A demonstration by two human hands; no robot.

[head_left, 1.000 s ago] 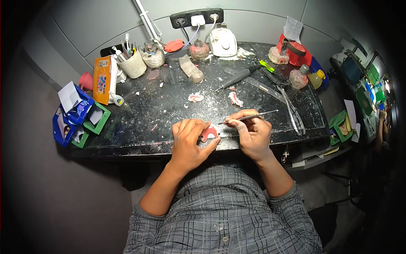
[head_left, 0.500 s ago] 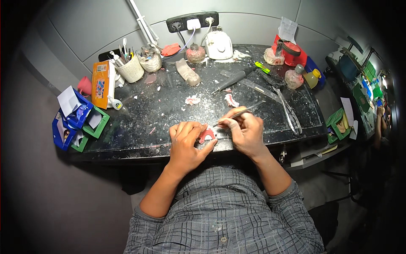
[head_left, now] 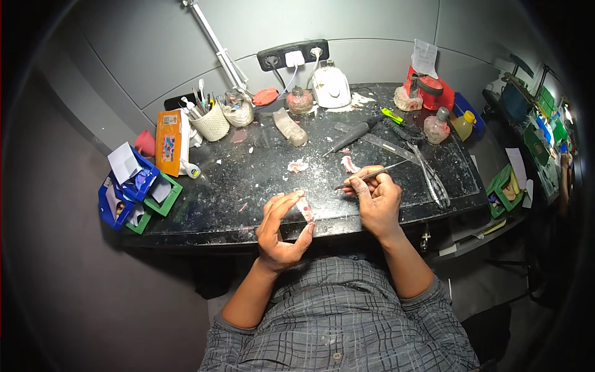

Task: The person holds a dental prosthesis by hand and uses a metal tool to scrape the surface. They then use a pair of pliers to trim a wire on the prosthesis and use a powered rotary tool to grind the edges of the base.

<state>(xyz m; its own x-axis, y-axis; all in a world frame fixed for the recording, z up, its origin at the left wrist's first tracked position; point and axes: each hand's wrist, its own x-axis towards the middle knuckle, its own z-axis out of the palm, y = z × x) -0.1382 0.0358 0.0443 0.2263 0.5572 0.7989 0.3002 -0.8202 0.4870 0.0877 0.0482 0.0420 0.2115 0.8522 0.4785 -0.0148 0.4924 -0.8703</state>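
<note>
My left hand [head_left: 277, 230] pinches a small pink-and-white denture [head_left: 305, 209] between thumb and fingertips near the table's front edge. The piece is tilted up on its side, so its curve is seen edge-on. A slim metal dental carver [head_left: 384, 170] lies in my right hand [head_left: 378, 199], gripped like a pen. Its tip points left toward the denture but stays apart from it. Beyond my hands, two more pink-and-white pieces, one on the left [head_left: 297, 165] and one on the right [head_left: 349, 164], rest on the black tabletop [head_left: 248, 180].
Farther back lie a dark handpiece [head_left: 353, 134], a metal ruler [head_left: 378, 144] and long pliers [head_left: 431, 177]. A tool cup [head_left: 211, 123] and blue and green trays [head_left: 139, 180] stand left. Small bottles [head_left: 436, 127] stand right. White and pink scraps dot the table.
My left hand has turned the denture from lying flat to on edge. My right hand has drawn the carver away from it, to the right. The whole view has shifted slightly.
</note>
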